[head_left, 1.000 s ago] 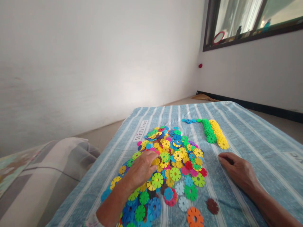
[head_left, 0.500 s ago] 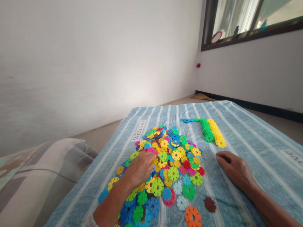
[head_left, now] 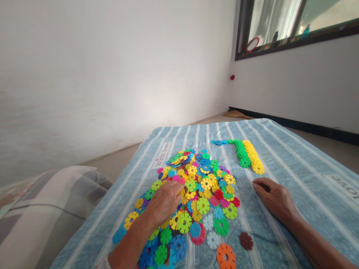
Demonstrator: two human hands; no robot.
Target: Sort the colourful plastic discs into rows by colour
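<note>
A wide pile of coloured notched plastic discs point(head_left: 203, 205) lies on the striped blue cloth point(head_left: 303, 179). Over the pile's left side rests my left hand point(head_left: 165, 200), its fingers curled down among pink and yellow discs; what they grip, if anything, is hidden. My right hand point(head_left: 275, 194) lies on the cloth right of the pile, fingers curled and thumb side inward, with nothing visible in it. Beyond it are a row of overlapping green discs point(head_left: 242, 155) and a row of yellow discs point(head_left: 254, 158), side by side. Several small blue discs point(head_left: 219, 142) extend left from the green row.
An orange disc point(head_left: 226, 256) and a brown disc point(head_left: 246, 241) lie near the front. Left of the cloth-covered surface is a grey and white draped fabric point(head_left: 61, 209). A white wall point(head_left: 112, 74) and a window point(head_left: 297, 26) stand behind.
The view has shifted slightly, so everything sits a little further left. Both hands keep nearly the same pose and place relative to the discs.
</note>
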